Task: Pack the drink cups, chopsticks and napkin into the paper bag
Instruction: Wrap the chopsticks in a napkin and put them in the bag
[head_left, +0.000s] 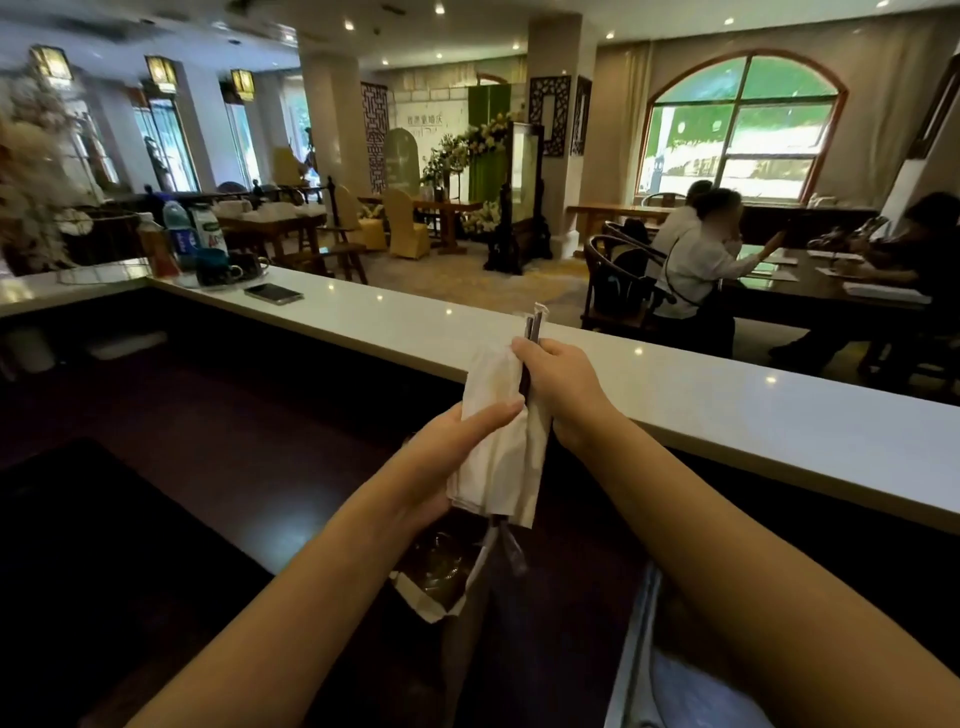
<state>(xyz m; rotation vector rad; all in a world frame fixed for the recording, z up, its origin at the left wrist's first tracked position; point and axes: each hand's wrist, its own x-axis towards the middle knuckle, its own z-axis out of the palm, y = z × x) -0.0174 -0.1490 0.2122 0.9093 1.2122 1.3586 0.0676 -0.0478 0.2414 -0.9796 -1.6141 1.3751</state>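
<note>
Both hands hold a bundle above the dark counter. My right hand (558, 387) grips the wrapped chopsticks (535, 322) near their top, upright, with the white napkin (498, 457) folded around them. My left hand (452, 452) supports the napkin from the left, thumb pressed across it. Directly below the bundle stands the paper bag (431, 603), its mouth open. Inside it I make out clear plastic lids of drink cups (441, 561), dim and partly hidden. The lower chopstick ends hang just over the bag's opening.
A long white countertop (727, 405) runs diagonally behind my hands. On its far left lie a phone (274, 293), cups and bottles (179, 234). People sit at a dark table (810, 291) at the right. A metal edge (634, 649) shows near my right forearm.
</note>
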